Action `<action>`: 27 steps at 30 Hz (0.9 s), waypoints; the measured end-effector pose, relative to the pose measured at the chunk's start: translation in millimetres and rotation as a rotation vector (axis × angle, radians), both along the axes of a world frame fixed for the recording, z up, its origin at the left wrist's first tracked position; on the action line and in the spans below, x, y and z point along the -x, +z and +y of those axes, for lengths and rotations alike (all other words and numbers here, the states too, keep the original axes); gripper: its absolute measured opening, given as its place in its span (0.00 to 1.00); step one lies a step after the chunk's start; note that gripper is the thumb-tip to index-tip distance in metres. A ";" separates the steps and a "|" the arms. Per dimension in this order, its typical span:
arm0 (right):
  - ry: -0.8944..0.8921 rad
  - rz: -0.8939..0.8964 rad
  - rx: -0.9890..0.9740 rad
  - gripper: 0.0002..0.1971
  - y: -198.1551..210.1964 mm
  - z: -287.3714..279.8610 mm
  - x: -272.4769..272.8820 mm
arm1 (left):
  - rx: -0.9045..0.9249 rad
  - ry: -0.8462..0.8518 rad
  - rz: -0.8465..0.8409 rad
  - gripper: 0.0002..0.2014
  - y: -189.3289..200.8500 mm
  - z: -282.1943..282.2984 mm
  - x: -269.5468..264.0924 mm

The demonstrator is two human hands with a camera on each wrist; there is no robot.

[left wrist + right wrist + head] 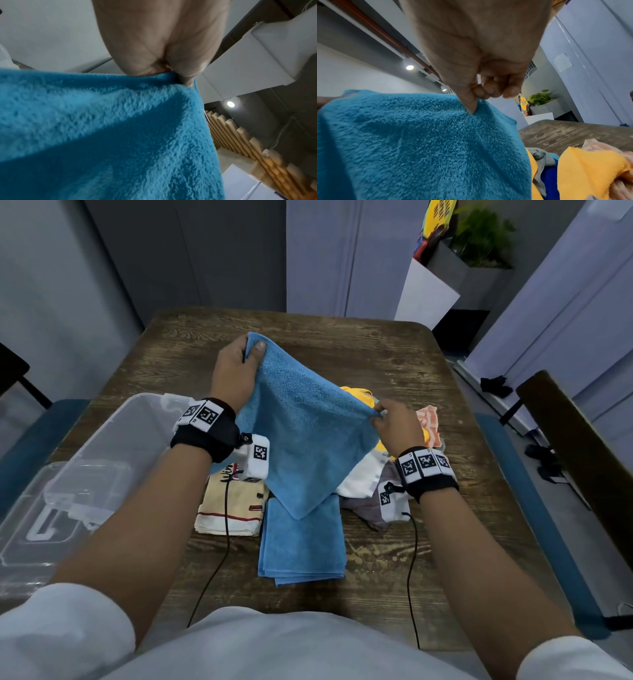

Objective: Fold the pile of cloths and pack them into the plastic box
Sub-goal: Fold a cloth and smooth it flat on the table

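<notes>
Past the white sleeves I see the left hand and right hand each pinching a corner of the blue towel.

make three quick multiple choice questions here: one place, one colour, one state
1. Where is the plastic box relative to the folded cream cloth?
A. left of it
B. right of it
C. on top of it
2. What colour is the held cloth?
A. yellow
B. grey
C. blue
3. The held cloth is:
A. flat on the table
B. stretched between left hand and right hand
C. in the box
Answers: 1 A, the box stands left of that cloth; 2 C, blue terry in every view; 3 B, each hand pinches a corner.
</notes>
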State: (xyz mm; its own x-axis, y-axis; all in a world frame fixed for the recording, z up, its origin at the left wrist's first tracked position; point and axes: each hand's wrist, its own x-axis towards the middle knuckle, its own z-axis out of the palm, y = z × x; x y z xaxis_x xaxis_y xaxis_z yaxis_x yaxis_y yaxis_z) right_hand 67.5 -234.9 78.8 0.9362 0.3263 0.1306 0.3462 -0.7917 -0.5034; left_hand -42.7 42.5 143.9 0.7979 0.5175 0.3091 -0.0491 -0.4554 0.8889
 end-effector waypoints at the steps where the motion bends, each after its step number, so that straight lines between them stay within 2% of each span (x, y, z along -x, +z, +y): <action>1: 0.000 0.050 -0.029 0.04 1.8 -0.2 0.9 | 0.035 -0.008 -0.019 0.17 2.1 -1.9 0.2; 5: 0.020 0.414 -0.318 0.09 -0.6 -2.0 11.2 | 0.151 -0.039 -0.045 0.21 10.1 -5.7 2.9; 8: -0.029 0.673 -0.604 0.20 -5.1 0.1 18.4 | 0.239 -0.136 -0.114 0.15 19.4 -16.9 10.8; 10: -0.061 0.764 -0.741 0.27 -7.9 -0.1 18.9 | 0.279 -0.195 -0.140 0.13 24.2 -26.8 14.5; 11: -0.066 0.736 -0.774 0.26 -9.3 0.8 18.4 | 0.298 -0.232 -0.143 0.13 25.8 -32.0 16.0; 14: -0.065 0.527 -0.754 0.12 -16.2 6.7 14.3 | 0.296 -0.345 -0.085 0.14 23.5 -41.9 15.7; 16: -0.031 0.444 -0.687 0.06 -21.6 11.6 12.4 | 0.244 -0.411 -0.018 0.15 17.9 -46.8 14.2; 17: -0.007 0.438 -0.665 0.07 -24.3 13.1 12.2 | 0.223 -0.447 0.008 0.16 14.4 -49.2 14.0; 22: 0.151 0.451 -0.667 0.41 -23.4 12.9 18.0 | 0.164 -0.537 0.097 0.12 0.3 -57.8 13.6; 24: 0.167 0.490 -0.671 0.43 -25.1 13.0 21.0 | 0.199 -0.527 0.111 0.09 -5.6 -61.9 13.0; 27: 0.145 0.568 -0.710 0.35 -27.0 16.2 30.1 | 0.251 -0.519 0.163 0.07 -19.1 -68.5 11.4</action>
